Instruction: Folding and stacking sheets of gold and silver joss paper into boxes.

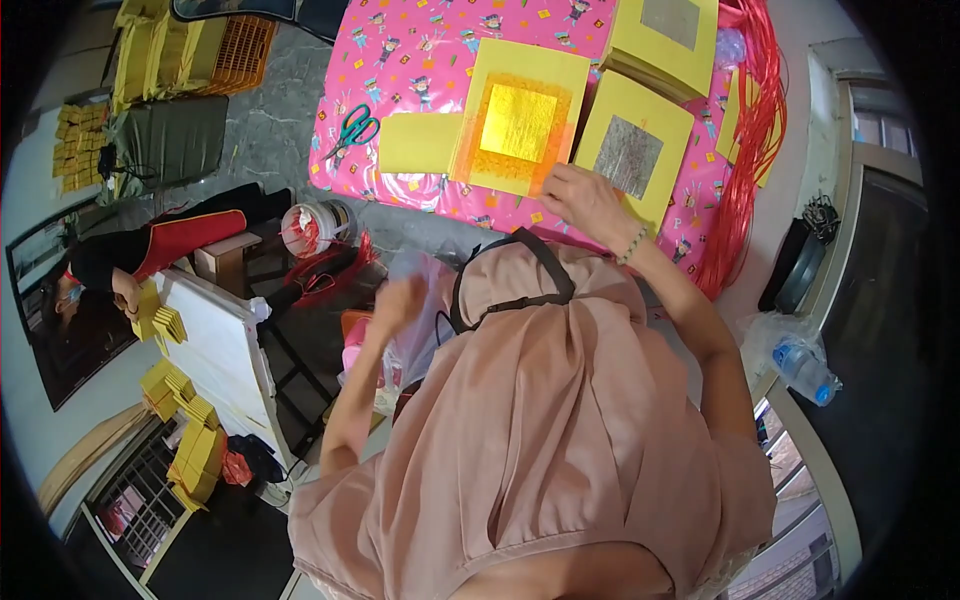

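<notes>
My right hand [588, 203] rests on the near edge of a yellow paper sheet with a silver foil square [632, 142], fingers touching its corner. Just left of it lies a yellow sheet with a gold foil square [520, 118] on an orange border. My left hand [397, 300] is blurred, held low off the table near a clear plastic bag [420, 330], and I cannot tell what it holds. Both sheets lie on a pink patterned tablecloth [400, 60].
Green-handled scissors [352, 130] and a plain yellow sheet [420, 142] lie at left on the cloth. A stack of yellow papers [665, 40] sits at the back, red strings [755, 130] at right. Another person [150, 255] folds yellow papers at left. A water bottle [805, 370] lies right.
</notes>
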{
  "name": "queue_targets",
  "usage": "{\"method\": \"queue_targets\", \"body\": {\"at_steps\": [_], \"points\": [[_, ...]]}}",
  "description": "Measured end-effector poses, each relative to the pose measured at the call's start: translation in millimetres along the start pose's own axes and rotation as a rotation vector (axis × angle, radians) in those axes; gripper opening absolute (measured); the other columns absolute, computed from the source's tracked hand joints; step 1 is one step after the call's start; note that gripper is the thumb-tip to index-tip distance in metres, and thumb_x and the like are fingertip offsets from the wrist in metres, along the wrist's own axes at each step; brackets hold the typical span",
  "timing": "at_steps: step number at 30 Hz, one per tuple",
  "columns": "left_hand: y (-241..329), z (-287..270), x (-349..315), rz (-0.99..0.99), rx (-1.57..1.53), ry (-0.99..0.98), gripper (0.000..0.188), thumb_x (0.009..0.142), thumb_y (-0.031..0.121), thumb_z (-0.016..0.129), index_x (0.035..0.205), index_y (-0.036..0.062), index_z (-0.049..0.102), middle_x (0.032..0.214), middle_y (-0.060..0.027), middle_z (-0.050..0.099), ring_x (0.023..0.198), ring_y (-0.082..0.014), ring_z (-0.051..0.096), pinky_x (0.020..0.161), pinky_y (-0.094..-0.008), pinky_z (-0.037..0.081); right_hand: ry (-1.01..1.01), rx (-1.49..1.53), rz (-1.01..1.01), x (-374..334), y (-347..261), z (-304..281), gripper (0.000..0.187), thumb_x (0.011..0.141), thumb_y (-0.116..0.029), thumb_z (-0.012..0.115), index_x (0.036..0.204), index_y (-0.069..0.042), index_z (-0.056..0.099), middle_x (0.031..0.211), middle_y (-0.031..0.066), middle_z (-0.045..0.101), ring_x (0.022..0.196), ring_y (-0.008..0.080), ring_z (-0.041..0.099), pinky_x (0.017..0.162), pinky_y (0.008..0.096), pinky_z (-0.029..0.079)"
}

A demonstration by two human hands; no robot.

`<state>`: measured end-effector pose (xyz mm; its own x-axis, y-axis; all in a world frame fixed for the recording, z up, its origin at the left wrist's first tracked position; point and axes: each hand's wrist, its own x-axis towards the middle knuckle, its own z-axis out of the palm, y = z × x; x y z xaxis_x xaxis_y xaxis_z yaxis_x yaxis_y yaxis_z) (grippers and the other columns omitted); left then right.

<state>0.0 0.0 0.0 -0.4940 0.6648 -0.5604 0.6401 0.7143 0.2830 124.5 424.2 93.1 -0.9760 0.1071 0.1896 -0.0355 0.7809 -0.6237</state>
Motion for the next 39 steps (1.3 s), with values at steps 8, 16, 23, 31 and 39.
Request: {"method": "queue_targets", "body": {"at_steps": [8,16,23,31,39], "points": [[181,-197,100,0.546,-0.342,0.465,0.025,0.079,0.018,0.080,0.100,0.0070,0.069,0.099,-0.0111,0.066,0.095,-0.0297,0.061,0.082,-0.0396,0.049,-0.136,0.300,0.230,8,14,-13,0.019,0.086,-0.021,0.071,0.082,-0.003,0.066,0.079,0.0097,0.065,0.073,0.0280,0.065,0.065,0.0401,0.051],[198,-165,137,0.646,-0.161,0.375,0.039,0.071,0.022,0.084,0.106,0.0117,0.069,0.105,-0.0055,0.062,0.099,-0.0297,0.056,0.086,-0.0413,0.048,-0.154,0.398,0.318,9,24,-11,0.022,0.086,-0.022,0.072,0.080,-0.002,0.067,0.077,0.0096,0.067,0.069,0.0252,0.066,0.064,0.0377,0.051],[191,-165,146,0.638,-0.236,0.312,0.041,0.068,0.024,0.087,0.103,0.0129,0.070,0.106,-0.0042,0.063,0.099,-0.0286,0.055,0.087,-0.0408,0.047,-0.181,0.371,0.282,9,22,-12,0.021,0.083,-0.021,0.075,0.084,-0.003,0.065,0.080,0.0089,0.064,0.075,0.0259,0.065,0.066,0.0377,0.051],[180,-160,160,0.693,-0.390,0.227,0.039,0.070,0.021,0.087,0.102,0.0100,0.068,0.108,-0.0037,0.067,0.104,-0.0260,0.058,0.092,-0.0385,0.047,-0.213,0.260,0.159,8,12,-16,0.022,0.082,-0.015,0.076,0.093,-0.003,0.061,0.091,0.0092,0.061,0.080,0.0229,0.065,0.072,0.0360,0.052],[176,-158,168,0.695,-0.537,0.134,0.042,0.067,0.020,0.089,0.102,0.0091,0.070,0.105,-0.0049,0.065,0.106,-0.0269,0.058,0.095,-0.0400,0.046,-0.272,0.370,0.179,13,25,-17,0.021,0.082,-0.020,0.076,0.089,-0.005,0.063,0.087,0.0079,0.059,0.077,0.0220,0.065,0.069,0.0351,0.052]]}}
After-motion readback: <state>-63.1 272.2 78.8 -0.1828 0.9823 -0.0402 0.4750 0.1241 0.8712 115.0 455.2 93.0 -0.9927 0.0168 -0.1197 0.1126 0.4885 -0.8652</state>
